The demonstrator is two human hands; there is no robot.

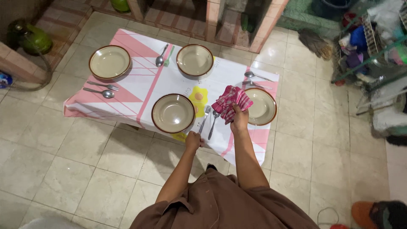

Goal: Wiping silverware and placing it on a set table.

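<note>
Nearest, the left hand (193, 140) rests with fingers curled on the near edge of the low table covered by a pink-and-white patterned cloth (140, 91); whether it grips the cloth I cannot tell. Just beyond and to the right, the right hand (240, 120) is closed around a crumpled pink-and-white checked cloth (231, 103), held above the table between two plates. A metal fork (205, 118) and a metal spoon (213, 123) lie side by side just left of that hand. Left of them sits a round cream plate with a brown rim (173, 113); a like plate (262, 106) lies right of the checked cloth, partly behind it. Farther off are two more such plates (194, 60) (110, 62), with cutlery beside them.
</note>
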